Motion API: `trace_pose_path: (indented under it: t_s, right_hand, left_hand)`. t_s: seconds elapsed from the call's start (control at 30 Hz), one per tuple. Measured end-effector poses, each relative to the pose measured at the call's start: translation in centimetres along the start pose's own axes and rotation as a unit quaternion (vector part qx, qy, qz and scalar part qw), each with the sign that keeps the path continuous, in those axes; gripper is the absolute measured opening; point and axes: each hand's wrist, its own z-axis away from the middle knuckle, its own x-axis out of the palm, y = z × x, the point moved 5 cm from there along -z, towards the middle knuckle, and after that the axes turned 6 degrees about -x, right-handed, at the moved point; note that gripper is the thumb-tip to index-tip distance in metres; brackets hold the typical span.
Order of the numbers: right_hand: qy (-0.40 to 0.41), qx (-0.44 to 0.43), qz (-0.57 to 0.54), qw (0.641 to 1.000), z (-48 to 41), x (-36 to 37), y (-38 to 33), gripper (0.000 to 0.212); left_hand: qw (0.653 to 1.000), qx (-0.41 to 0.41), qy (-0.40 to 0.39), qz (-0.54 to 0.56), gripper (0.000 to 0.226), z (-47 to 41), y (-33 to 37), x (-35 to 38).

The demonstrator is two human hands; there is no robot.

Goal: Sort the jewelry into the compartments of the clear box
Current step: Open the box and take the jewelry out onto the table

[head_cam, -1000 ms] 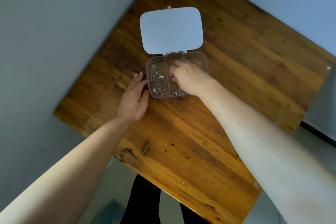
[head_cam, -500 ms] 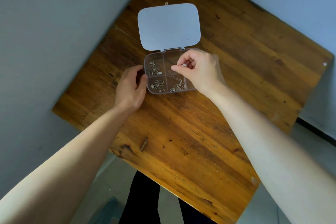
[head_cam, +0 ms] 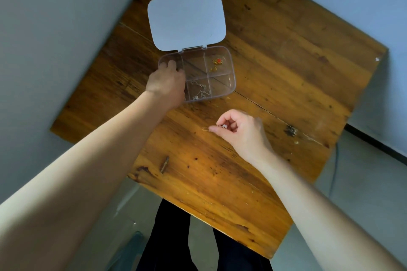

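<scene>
The clear box (head_cam: 231, 72) lies on the wooden table with its white lid (head_cam: 186, 20) swung open behind it. Gold pieces with a red stone (head_cam: 217, 62) rest in the far right compartment. Silver chains (head_cam: 199, 91) fill the near middle compartment. My left hand (head_cam: 166, 82) covers the box's left compartments, fingers down inside them; what it touches is hidden. My right hand (head_cam: 239, 131) hovers over the table, below and right of the box, pinching a small silver piece of jewelry (head_cam: 223, 126) with a thin chain between thumb and forefinger.
The table (head_cam: 275, 86) is a small square of scratched wood with a dark crack (head_cam: 164, 164) near its front edge. Grey walls stand close on the left and behind. My dark trousers (head_cam: 167, 237) show below the table's front edge.
My right hand has lifted a silver piece out of the box and drawn it back toward me over the table. My left hand has slid from the box's side onto its left compartments.
</scene>
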Motion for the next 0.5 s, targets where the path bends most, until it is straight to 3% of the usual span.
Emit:
trace_pose_path:
  t_s: [0.17, 0.37, 0.5]
  right_hand:
    - [-0.091, 0.032, 0.077, 0.992, 1.8, 2.9, 3.1, 0.023]
    - [-0.063, 0.051, 0.051, 0.995, 2.2, 3.7, 4.2, 0.026]
    - [-0.062, 0.043, 0.056, 0.996, 2.1, 3.8, 4.4, 0.026]
  left_hand:
    - [0.999, -0.012, 0.033, 0.029, 0.043, 0.2, -0.5, 0.5]
    - [0.994, 0.009, 0.076, 0.078, 0.028, 0.4, -1.3, 0.7]
    - [0.989, -0.026, 0.050, 0.138, 0.023, -0.7, -1.8, 0.0]
